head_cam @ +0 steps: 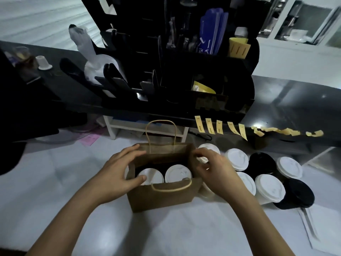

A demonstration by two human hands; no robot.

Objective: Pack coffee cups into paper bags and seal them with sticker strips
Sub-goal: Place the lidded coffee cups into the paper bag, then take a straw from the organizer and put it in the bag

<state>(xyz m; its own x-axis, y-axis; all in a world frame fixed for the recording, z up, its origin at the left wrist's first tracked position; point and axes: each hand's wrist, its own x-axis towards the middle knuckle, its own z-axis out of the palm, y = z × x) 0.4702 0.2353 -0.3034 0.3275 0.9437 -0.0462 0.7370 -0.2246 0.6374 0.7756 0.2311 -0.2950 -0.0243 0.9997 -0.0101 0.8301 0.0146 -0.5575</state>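
A brown paper bag (162,196) with twine handles stands open on the white counter. Inside it sit two coffee cups with white lids (178,173). My left hand (118,170) grips the bag's left side, fingers over the far rim and thumb on the near rim. My right hand (212,167) pinches the bag's right edge near the top. Several more lidded cups (270,187), white and black, stand right of the bag. Yellow sticker strips (219,127) hang from the dark shelf edge beyond.
A black organiser rack (166,74) with bags, sleeves and utensils stands on the dark raised counter (295,100) behind. A small white shelf (118,126) sits under it. Crumpled yellow strips (287,133) lie at right. Papers (321,230) lie at the front right.
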